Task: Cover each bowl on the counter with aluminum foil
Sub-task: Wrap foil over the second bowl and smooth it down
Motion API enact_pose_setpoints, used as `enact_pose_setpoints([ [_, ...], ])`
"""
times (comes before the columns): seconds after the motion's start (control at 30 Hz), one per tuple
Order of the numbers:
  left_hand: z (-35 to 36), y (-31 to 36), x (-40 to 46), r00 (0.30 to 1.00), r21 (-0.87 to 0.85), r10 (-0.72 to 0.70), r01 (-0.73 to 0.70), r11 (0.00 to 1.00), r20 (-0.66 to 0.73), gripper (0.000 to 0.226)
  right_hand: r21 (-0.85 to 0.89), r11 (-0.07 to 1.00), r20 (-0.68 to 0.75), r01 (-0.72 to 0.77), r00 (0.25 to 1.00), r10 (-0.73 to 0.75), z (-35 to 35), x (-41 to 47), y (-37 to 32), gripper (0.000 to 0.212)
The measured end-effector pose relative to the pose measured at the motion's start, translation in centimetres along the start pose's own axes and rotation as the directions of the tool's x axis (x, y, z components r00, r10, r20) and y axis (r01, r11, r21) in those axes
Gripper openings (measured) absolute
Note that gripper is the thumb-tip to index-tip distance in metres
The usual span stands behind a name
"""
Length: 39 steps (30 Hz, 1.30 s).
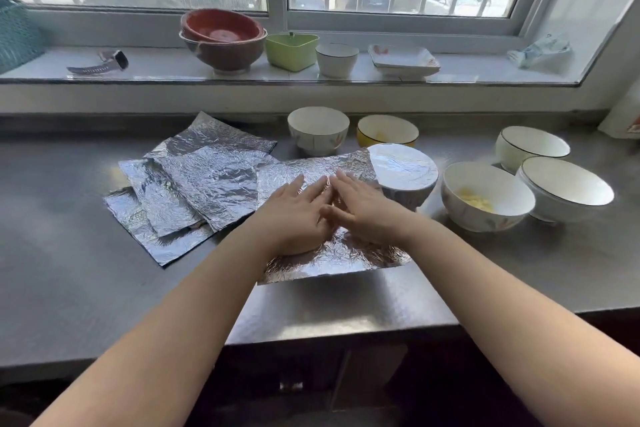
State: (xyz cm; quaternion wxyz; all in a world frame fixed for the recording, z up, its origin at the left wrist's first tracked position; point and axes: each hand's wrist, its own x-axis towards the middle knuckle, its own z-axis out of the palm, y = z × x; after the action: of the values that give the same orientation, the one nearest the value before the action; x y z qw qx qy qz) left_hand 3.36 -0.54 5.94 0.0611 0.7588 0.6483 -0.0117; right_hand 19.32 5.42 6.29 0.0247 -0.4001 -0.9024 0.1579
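Left hand point(298, 210) and right hand point(363, 206) flat on a crinkled foil sheet point(332, 253) at the steel desk point(69, 288) edge, fingers straight, slightly spread, tips touching. Foil-covered bowl point(403, 173) just beyond the sheet's right corner. Spare foil sheets point(194, 184) (overlapping) to the left. Uncovered bowls: two behind point(318, 128) point(388, 132), three at right point(485, 198) point(564, 187) point(530, 146).

My left hand point(298, 215) and right hand point(363, 210) hide the middle of the crinkled foil sheet point(311, 170). Foil-wrapped bowl point(403, 172), 2 o'clock: contents hidden. Teal woven basket point(17, 35), 10 o'clock, cut by frame edge. Yellow bits in the white floral bowl point(485, 198): unidentifiable.
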Motion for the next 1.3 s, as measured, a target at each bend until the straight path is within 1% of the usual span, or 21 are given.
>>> enact_pose_setpoints([
  [0.1, 0.2, -0.4, -0.4, 1.000, 0.008, 0.014, -0.014, 1.000, -0.007, 0.064, 0.039, 0.999, -0.012, -0.005, 1.000, 0.005, 0.5, -0.2, -0.5, 0.087],
  [0.23, 0.7, -1.2, -2.1, 1.000, 0.041, 0.021, -0.020, 0.999, -0.022, 0.064, 0.041, 0.999, -0.026, 0.010, 1.000, -0.009, 1.3, -1.1, -2.0, 0.084],
  [0.33, 1.0, -1.7, -3.4, 0.999, 0.047, 0.034, -0.032, 0.998, -0.023, 0.066, 0.054, 0.998, -0.012, 0.037, 0.999, -0.036, 1.6, -1.8, -2.9, 0.091],
  [0.47, 0.9, -2.2, -4.1, 0.996, 0.011, 0.049, -0.049, 0.999, -0.074, 0.081, 0.018, 0.995, 0.002, 0.098, 0.995, -0.098, 0.9, -2.2, -3.4, 0.113],
  [0.6, 1.0, -2.6, -4.3, 0.990, -0.021, 0.041, -0.044, 0.999, -0.133, 0.085, -0.004, 0.993, 0.061, 0.117, 0.991, -0.117, 0.7, -2.3, -3.4, 0.118],
  [0.73, 1.1, -2.8, -4.6, 0.991, -0.044, 0.043, -0.049, 0.998, -0.124, 0.107, -0.013, 0.993, 0.088, 0.121, 0.989, -0.119, 0.8, -2.0, -3.4, 0.124],
  [0.93, 1.2, -3.1, -4.7, 0.994, -0.092, 0.045, -0.055, 0.994, -0.103, 0.123, 0.032, 0.992, 0.101, 0.118, 0.988, -0.121, 0.4, -2.3, -3.5, 0.123],
  [1.13, 1.2, -3.7, -4.8, 0.991, -0.161, 0.077, -0.095, 0.982, -0.111, 0.129, 0.034, 0.993, 0.126, 0.116, 0.985, -0.120, 0.4, -2.3, -3.5, 0.132],
  [1.3, 1.1, -3.8, -5.0, 0.992, -0.258, 0.081, -0.104, 0.961, -0.095, 0.132, 0.004, 0.991, 0.173, 0.137, 0.976, -0.136, -0.2, -2.4, -3.7, 0.127],
])
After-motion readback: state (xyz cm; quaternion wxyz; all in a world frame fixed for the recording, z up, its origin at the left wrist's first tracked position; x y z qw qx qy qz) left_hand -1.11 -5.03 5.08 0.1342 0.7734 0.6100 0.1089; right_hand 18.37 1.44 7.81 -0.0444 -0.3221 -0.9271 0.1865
